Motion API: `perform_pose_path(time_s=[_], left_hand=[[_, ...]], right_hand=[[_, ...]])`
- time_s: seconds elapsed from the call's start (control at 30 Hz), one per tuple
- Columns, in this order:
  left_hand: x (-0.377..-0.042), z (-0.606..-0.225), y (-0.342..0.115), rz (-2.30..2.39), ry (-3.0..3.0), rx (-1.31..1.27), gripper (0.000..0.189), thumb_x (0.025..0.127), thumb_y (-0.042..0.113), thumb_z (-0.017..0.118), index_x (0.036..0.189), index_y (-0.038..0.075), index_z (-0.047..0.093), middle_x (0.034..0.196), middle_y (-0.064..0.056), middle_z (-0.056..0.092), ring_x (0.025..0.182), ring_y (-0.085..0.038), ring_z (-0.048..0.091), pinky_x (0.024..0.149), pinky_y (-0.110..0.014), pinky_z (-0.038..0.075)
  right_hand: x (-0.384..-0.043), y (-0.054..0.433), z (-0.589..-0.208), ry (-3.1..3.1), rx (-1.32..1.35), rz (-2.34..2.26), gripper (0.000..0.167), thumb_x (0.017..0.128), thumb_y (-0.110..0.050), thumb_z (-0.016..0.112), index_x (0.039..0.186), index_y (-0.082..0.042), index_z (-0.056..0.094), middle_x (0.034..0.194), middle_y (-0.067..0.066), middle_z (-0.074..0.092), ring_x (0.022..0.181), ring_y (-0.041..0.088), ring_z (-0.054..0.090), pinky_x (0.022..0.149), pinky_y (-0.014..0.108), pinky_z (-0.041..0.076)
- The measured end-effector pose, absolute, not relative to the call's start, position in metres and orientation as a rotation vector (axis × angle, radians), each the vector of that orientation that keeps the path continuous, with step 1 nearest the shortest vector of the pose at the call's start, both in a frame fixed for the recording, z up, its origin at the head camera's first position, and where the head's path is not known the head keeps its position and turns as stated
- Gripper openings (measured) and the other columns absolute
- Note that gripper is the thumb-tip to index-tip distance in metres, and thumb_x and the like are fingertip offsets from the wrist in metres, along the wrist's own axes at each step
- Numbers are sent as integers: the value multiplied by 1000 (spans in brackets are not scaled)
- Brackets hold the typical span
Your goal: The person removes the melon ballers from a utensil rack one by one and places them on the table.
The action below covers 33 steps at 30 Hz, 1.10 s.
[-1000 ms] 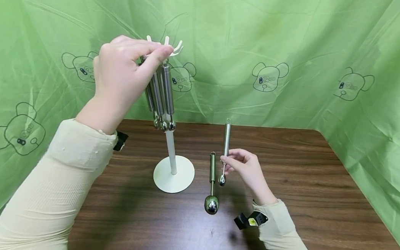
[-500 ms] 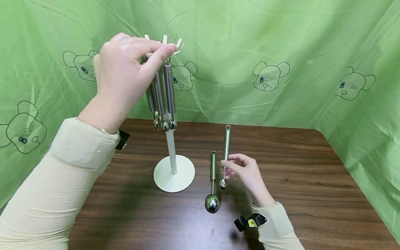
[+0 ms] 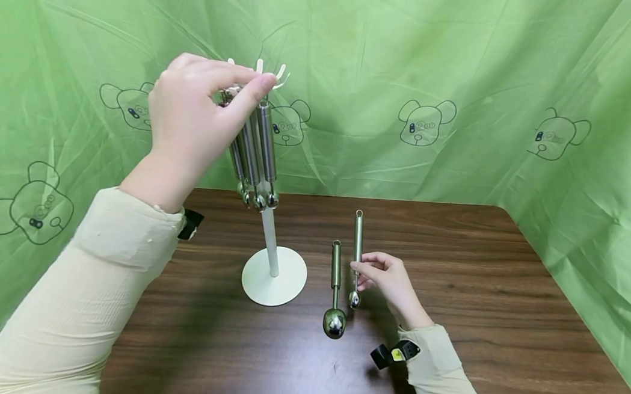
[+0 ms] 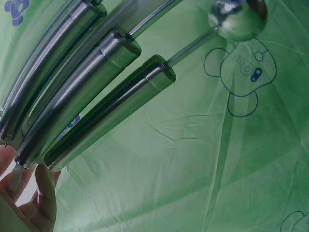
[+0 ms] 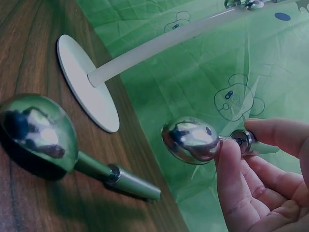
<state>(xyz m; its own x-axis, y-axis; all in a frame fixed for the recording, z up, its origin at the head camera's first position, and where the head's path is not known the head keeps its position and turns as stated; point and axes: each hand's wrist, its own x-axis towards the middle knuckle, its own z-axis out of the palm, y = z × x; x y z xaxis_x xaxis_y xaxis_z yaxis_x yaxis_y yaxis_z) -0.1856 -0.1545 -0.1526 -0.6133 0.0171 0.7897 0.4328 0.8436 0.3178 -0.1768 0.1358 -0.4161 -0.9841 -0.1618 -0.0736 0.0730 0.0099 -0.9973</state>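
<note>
My left hand (image 3: pixel 191 102) grips the hooked top of a white utensil stand (image 3: pixel 274 288), thumb and fingers together at the hooks. Several steel melon ballers (image 3: pixel 265 140) hang from it, handles up and bowls down. In the left wrist view their handles (image 4: pixel 111 118) fan out beyond the fingertips. My right hand (image 3: pixel 392 280) pinches a small melon baller (image 3: pixel 358 236) low on its handle, near the neck, with the bowl toward me. Left of it lies a larger scoop (image 3: pixel 334 322) on the table, its round bowl nearest me.
The brown wooden table (image 3: pixel 477 303) reaches back to a green cloth backdrop (image 3: pixel 357 55) printed with bear heads. The stand's post (image 5: pixel 145 55) rises from its round base, left of the right hand. Each wrist carries a small black camera (image 3: pixel 384 355).
My right hand has moved toward me and slightly right, lowering the small melon baller beside the larger scoop. The left hand stays at the stand's top, almost still.
</note>
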Motion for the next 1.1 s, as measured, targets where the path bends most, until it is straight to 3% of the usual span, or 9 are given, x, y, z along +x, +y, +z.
perform_pose_path(time_s=[0.1, 0.3, 0.4, 0.57, 0.7, 0.9, 1.1], left_hand=[[-186, -151, -155, -682, -2171, -325, 35, 89, 54, 67, 101, 23, 80, 107, 3, 77, 108, -20, 61, 84, -45, 45], [-189, -151, -158, -744, -2167, -353, 32, 88, 50, 70, 101, 23, 80, 108, 2, 76, 110, -20, 60, 92, -40, 42], [-190, -152, -160, -783, -2144, -378, 29, 88, 47, 71, 99, 22, 81, 109, 2, 76, 109, -17, 60, 87, -28, 43], [-189, -154, -163, -838, -2085, -412, 28, 92, 42, 67, 98, 19, 81, 107, 2, 77, 98, -1, 53, 65, -10, 43], [-189, -155, -167, -884, -2052, -447, 30, 94, 38, 64, 97, 13, 80, 105, -3, 77, 94, 6, 50, 62, -11, 45], [-190, -158, -172, -957, -2031, -493, 29, 95, 31, 63, 101, 9, 79, 108, -11, 76, 96, 2, 54, 69, -12, 47], [-194, -162, -177, -989, -2021, -568, 26, 98, 26, 60, 105, 8, 78, 113, -11, 74, 100, 0, 57, 72, -14, 47]], right_hand=[[-178, 137, -421, 2085, -78, -2101, 31, 88, -1, 68, 111, 17, 56, 78, 9, 69, 58, 12, 65, 57, 27, 58], [-181, 139, -430, 2074, -43, -2087, 35, 89, 0, 67, 114, 20, 53, 78, 8, 70, 58, 12, 65, 56, 26, 58], [-180, 140, -434, 2085, -31, -2066, 33, 89, 0, 67, 113, 19, 54, 78, 8, 70, 57, 12, 64, 56, 26, 58], [-181, 141, -438, 2093, -17, -2032, 29, 88, -2, 69, 109, 15, 57, 77, 9, 69, 55, 11, 63, 56, 26, 58], [-181, 142, -441, 2089, -10, -2008, 30, 89, -2, 68, 109, 16, 56, 75, 7, 68, 55, 10, 62, 56, 25, 58], [-184, 142, -449, 2095, 36, -1981, 30, 88, -2, 67, 109, 16, 56, 74, 8, 67, 54, 11, 62, 55, 25, 57], [-186, 141, -456, 2110, 70, -1950, 30, 88, -4, 69, 107, 15, 58, 73, 9, 67, 54, 11, 62, 54, 24, 57]])
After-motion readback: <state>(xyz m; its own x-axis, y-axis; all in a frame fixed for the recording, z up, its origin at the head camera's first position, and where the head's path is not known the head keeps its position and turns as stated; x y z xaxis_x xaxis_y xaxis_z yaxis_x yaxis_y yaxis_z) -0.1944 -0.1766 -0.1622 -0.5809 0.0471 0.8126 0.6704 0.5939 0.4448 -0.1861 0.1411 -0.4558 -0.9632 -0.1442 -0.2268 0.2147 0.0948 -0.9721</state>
